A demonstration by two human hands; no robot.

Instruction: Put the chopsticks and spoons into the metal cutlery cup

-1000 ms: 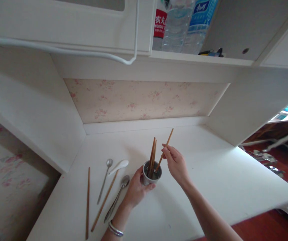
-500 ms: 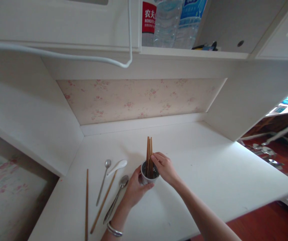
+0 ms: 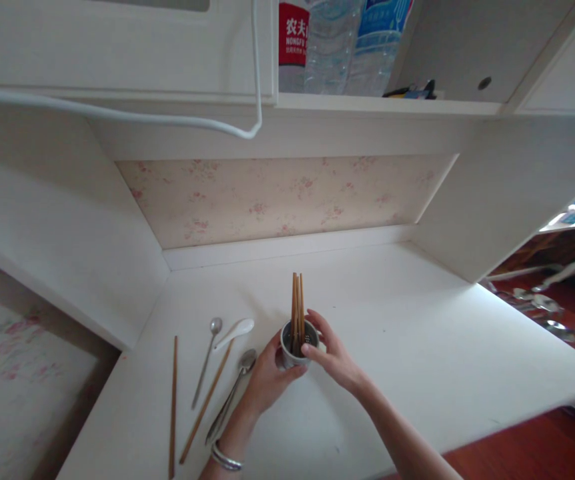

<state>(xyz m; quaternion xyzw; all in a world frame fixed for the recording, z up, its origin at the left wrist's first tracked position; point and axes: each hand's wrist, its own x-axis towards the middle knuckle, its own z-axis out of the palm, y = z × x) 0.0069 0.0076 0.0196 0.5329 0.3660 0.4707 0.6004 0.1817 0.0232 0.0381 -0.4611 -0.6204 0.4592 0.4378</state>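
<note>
- The metal cup (image 3: pixel 293 361) is between both hands above the white counter (image 3: pixel 397 353); whether its base touches down I cannot tell.
- The left hand (image 3: pixel 269 379) is wrapped around the cup's left side; the right hand (image 3: pixel 334 359) curves at the right rim, thumb over the edge (gripping or only resting, I cannot tell).
- The bundled chopsticks (image 3: pixel 297 300) rise well above the rim, so a slack left grip could let them tip the cup.
- That right thumb, near the chopsticks, might snag one on leaving and flick it out.
- The metal spoon (image 3: pixel 233 392) lies just beside the left forearm; a careless sweep of the bangled wrist could send it skidding.
- The white spoon (image 3: pixel 240 329) meets a loose chopstick's (image 3: pixel 205 408) upper end; disturbing one may shift the other.
- Overhead, the red-labelled bottle (image 3: pixel 293 40) reads "农夫" and "NONGFU" (the line below is too small); the blue-labelled bottle (image 3: pixel 380 40) is cropped, its lettering unreadable.
</note>
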